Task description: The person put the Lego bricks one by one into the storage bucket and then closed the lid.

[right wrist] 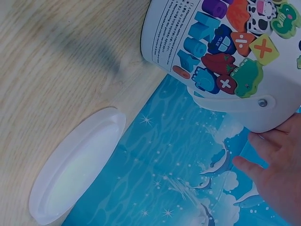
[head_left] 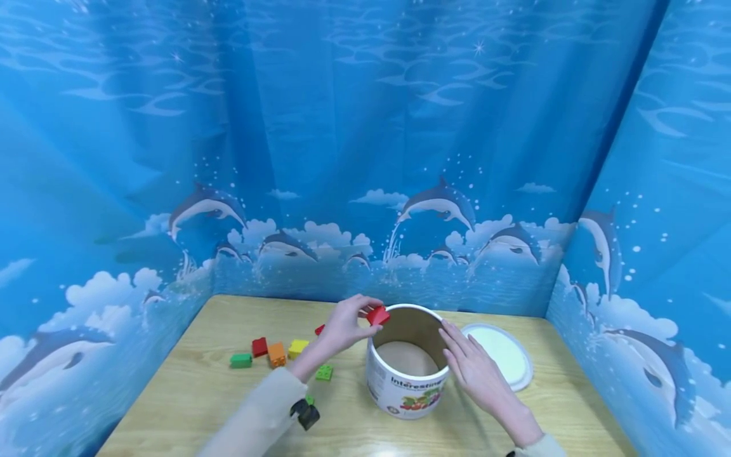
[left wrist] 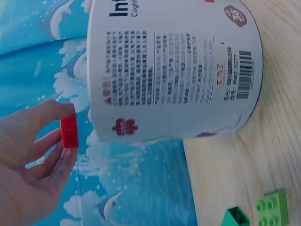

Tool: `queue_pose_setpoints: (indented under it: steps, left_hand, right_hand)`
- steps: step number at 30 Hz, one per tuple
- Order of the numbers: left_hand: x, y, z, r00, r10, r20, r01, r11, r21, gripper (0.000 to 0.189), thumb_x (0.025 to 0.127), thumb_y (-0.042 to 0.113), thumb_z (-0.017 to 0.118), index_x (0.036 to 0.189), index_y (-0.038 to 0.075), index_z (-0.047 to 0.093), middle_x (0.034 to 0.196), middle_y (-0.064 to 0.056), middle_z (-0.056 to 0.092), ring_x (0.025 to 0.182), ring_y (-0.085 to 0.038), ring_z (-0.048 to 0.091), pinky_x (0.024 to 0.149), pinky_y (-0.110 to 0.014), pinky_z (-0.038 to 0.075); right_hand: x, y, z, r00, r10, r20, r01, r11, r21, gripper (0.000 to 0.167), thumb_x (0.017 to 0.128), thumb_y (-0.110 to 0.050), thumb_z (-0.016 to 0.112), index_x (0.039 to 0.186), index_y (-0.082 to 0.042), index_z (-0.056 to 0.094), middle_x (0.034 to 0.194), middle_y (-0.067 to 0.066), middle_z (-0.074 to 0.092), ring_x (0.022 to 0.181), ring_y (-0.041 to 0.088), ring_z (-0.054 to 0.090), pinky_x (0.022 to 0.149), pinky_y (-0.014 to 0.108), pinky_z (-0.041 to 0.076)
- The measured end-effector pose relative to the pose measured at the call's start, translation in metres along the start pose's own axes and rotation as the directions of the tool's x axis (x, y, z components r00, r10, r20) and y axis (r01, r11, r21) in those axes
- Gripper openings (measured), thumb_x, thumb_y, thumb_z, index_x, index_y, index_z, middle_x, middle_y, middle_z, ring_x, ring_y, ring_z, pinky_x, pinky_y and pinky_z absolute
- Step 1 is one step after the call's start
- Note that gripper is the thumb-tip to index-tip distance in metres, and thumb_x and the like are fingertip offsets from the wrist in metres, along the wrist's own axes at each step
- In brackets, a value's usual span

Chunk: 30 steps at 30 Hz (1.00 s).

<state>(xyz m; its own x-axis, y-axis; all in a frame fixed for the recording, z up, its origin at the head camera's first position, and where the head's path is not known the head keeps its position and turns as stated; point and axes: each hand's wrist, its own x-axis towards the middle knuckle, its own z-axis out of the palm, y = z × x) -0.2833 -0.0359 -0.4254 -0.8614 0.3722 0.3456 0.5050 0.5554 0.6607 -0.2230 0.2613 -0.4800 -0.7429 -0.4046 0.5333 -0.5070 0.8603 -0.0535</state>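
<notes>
Left hand (head_left: 345, 327): we see thumb and fingers pinching a red block (head_left: 378, 316). The block is held up at the bucket's (head_left: 378, 381) left rim; our left wrist view sets it just above rim level, apart from the wall. Right hand (head_left: 476, 368): fingers nearly straight, fingertips at the bucket's right rim, gripping nothing that we can make out.

The bucket stands upright, right of the middle of the surface (head_left: 183, 406), open side up, printed label toward the near edge. We note a white handle (right wrist: 225, 106) along its side in the right wrist view. The white lid (head_left: 498, 355) lies flat toward the surface's right edge, just beside the bucket.

Toward the left edge we log a green block (head_left: 241, 361), a dark red block (head_left: 259, 347), an orange block (head_left: 276, 355) and a yellow block (head_left: 298, 348). A light green block (head_left: 324, 372) lies between these and the bucket. Behind the surface's far edge: a blue dolphin curtain (head_left: 354, 158).
</notes>
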Motion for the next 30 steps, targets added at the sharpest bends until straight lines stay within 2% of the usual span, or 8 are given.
queue_pose_setpoints:
  steps: [8, 14, 20, 24, 30]
  left_hand:
    - [0.014, 0.007, 0.022, 0.998, 0.019, 0.064, -0.021, 0.999, 0.033, 0.045, 0.084, 0.013, 0.084, 0.126, 0.009, 0.068, 0.111, -0.006, 0.068, 0.099, -0.020, 0.066, 0.082, -0.028, 0.061]
    - [0.022, 0.013, 0.036, 0.994, 0.052, 0.097, -0.055, 0.998, 0.023, 0.044, 0.083, 0.010, 0.084, 0.124, 0.007, 0.069, 0.109, -0.007, 0.068, 0.097, -0.019, 0.066, 0.085, -0.034, 0.061]
    - [0.026, 0.017, 0.049, 0.989, 0.055, 0.134, -0.069, 0.992, 0.104, 0.043, 0.083, 0.014, 0.085, 0.123, 0.008, 0.069, 0.109, -0.005, 0.068, 0.097, -0.016, 0.067, 0.082, -0.021, 0.058]
    - [0.027, 0.015, 0.055, 0.986, 0.067, 0.150, -0.086, 0.988, 0.128, 0.043, 0.083, 0.014, 0.085, 0.122, 0.009, 0.069, 0.110, -0.004, 0.069, 0.098, -0.014, 0.067, 0.082, -0.019, 0.057]
    - [0.029, 0.012, 0.061, 0.984, 0.047, 0.172, -0.072, 0.987, 0.141, 0.042, 0.083, 0.014, 0.085, 0.121, 0.010, 0.069, 0.111, -0.002, 0.070, 0.097, -0.012, 0.066, 0.081, -0.018, 0.056]
  right_hand:
    - [0.000, 0.001, 0.000, 1.000, -0.008, -0.003, 0.008, 1.000, -0.006, 0.046, 0.098, -0.012, 0.061, 0.141, 0.001, 0.056, 0.151, 0.018, 0.049, 0.135, 0.036, 0.051, 0.109, 0.059, 0.042]
    - [-0.001, 0.002, 0.002, 1.000, -0.019, -0.009, 0.019, 1.000, -0.016, 0.044, 0.100, -0.016, 0.057, 0.141, 0.001, 0.055, 0.151, 0.017, 0.049, 0.136, 0.035, 0.051, 0.108, 0.058, 0.044]
    - [-0.001, 0.002, 0.003, 1.000, -0.020, -0.010, 0.020, 1.000, -0.015, 0.046, 0.098, -0.013, 0.061, 0.141, 0.002, 0.056, 0.151, 0.018, 0.050, 0.135, 0.035, 0.051, 0.107, 0.059, 0.045]
    - [0.000, 0.001, 0.002, 1.000, -0.021, -0.015, 0.021, 1.000, -0.012, 0.047, 0.096, -0.011, 0.063, 0.140, 0.003, 0.057, 0.150, 0.019, 0.051, 0.135, 0.036, 0.052, 0.107, 0.060, 0.045]
    - [0.000, 0.001, 0.001, 1.000, -0.009, -0.007, 0.009, 1.000, -0.009, 0.047, 0.095, -0.011, 0.063, 0.140, 0.003, 0.057, 0.150, 0.019, 0.050, 0.135, 0.037, 0.051, 0.108, 0.059, 0.044]
